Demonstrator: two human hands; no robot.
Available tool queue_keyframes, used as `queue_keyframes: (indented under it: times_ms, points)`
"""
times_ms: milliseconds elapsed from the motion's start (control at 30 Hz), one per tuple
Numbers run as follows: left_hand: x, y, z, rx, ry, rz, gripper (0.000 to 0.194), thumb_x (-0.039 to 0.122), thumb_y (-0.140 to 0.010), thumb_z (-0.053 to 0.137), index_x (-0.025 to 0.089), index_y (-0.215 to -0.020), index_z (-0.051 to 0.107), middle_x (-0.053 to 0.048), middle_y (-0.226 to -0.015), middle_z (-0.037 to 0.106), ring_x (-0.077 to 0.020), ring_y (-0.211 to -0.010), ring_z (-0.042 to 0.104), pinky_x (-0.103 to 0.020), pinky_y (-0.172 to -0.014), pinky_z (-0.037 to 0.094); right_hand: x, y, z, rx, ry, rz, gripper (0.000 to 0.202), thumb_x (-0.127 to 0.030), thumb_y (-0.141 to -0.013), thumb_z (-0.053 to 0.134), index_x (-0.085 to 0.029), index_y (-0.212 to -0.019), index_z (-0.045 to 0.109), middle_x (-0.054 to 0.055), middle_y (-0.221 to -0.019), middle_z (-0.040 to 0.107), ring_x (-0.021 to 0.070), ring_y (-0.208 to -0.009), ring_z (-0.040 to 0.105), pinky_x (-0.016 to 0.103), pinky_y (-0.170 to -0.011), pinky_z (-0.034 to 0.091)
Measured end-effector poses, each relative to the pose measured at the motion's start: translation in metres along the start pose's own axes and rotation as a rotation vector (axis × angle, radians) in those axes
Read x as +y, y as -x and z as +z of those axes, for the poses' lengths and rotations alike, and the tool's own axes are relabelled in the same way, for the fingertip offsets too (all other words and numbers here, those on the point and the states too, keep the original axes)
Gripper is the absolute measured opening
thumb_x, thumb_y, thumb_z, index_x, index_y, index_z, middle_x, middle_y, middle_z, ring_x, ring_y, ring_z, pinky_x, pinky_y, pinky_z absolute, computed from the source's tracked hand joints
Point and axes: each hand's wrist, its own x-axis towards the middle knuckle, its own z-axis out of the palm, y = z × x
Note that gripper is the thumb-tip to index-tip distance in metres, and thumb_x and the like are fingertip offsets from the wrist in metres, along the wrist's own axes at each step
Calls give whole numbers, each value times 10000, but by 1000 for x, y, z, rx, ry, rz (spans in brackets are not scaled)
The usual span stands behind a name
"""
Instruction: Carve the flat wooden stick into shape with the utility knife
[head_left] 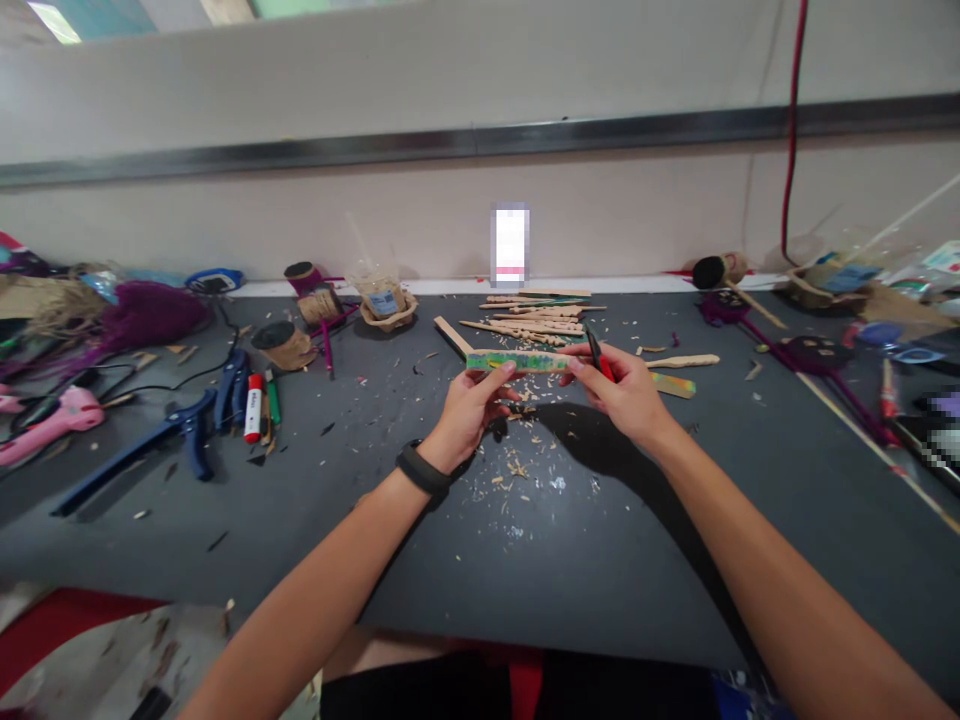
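A flat wooden strip with green and blue paint is held level above the table between both hands. My left hand is closed on its left end, with the thumb lying on the painted face. At the strip's right end, my right hand pinches it with thumb and fingers. The same hand also grips a slim red-and-black craft knife, its dark end pointing up and away; the blade cannot be made out. Pale wood shavings are scattered on the table below the hands.
Several carved sticks lie behind the strip. Another painted strip and a carved stick are at right. Blue cutters, a red-and-white marker and a pink glue gun sit left. A wall bounds the back.
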Motion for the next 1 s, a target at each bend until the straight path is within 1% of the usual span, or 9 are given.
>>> queue_keyframes:
  times_ms: [200, 367, 500, 567, 633, 700, 833, 933, 1000]
  points:
    - [-3, -1, -1, -44, -26, 47, 468, 361, -696, 964, 180, -1055, 727, -77, -1106, 787, -92, -684, 681, -198, -513, 478, 0, -1, 1, 7, -49, 16, 485, -633, -846, 777, -218, -1093, 735, 35, -754, 749, 78, -429, 320, 280, -422, 228]
    - [-5, -2, -4, -65, -64, 79, 446, 359, -716, 954, 200, -1068, 731, -80, -1120, 777, -130, -740, 706, -209, -513, 471, 0, -1, 1, -3, -76, 27, 495, -632, -835, 785, -215, -1095, 724, 41, -748, 756, 76, -419, 312, 279, -418, 212]
    - [-6, -1, -3, -64, -68, 81, 426, 346, -716, 952, 193, -1050, 735, -91, -1153, 776, -136, -753, 712, -215, -523, 483, 1, -2, 0, -11, -60, 23, 489, -651, -842, 772, -233, -1091, 721, 30, -750, 743, 82, -422, 319, 287, -422, 218]
    - [-5, 0, -2, -55, -61, 76, 423, 358, -704, 962, 182, -1014, 734, -89, -1116, 775, -131, -746, 714, -211, -522, 486, 1, -2, 0, -1, -60, 24, 493, -663, -837, 773, -241, -1085, 715, 24, -743, 732, 86, -427, 322, 291, -423, 218]
    - [-4, 1, -2, -48, -56, 62, 426, 379, -702, 970, 178, -1000, 741, -74, -1050, 768, -125, -733, 715, -204, -518, 489, 2, -3, -1, 22, -54, 23, 500, -674, -831, 774, -249, -1085, 704, 17, -730, 716, 92, -435, 330, 294, -425, 222]
    - [-1, 1, -2, -52, -44, 42, 431, 396, -725, 956, 192, -1051, 761, -62, -1016, 766, -123, -723, 718, -198, -509, 489, 1, -4, -3, 60, -33, 18, 501, -694, -835, 761, -262, -1079, 691, 7, -722, 693, 98, -439, 333, 299, -425, 227]
    - [2, 2, -1, -90, -71, -12, 398, 379, -803, 896, 211, -1147, 787, -72, -1038, 786, -124, -698, 731, -203, -501, 500, 0, -6, -6, 173, -2, 9, 502, -745, -835, 733, -278, -995, 648, -1, -731, 659, 100, -444, 340, 298, -417, 229]
    - [1, 3, 1, -153, -198, -67, 332, 364, -849, 863, 178, -1114, 790, -89, -999, 795, -127, -674, 739, -209, -503, 508, 0, -8, -8, 223, 3, 17, 522, -759, -809, 752, -278, -974, 631, -7, -715, 647, 101, -438, 344, 296, -408, 228]
    - [-1, 6, 2, -236, -285, -101, 299, 416, -893, 822, 150, -1023, 779, -92, -901, 790, -120, -625, 722, -210, -502, 511, 0, -8, -9, 241, -12, 28, 527, -748, -791, 780, -274, -970, 632, -11, -698, 636, 100, -432, 342, 298, -401, 231]
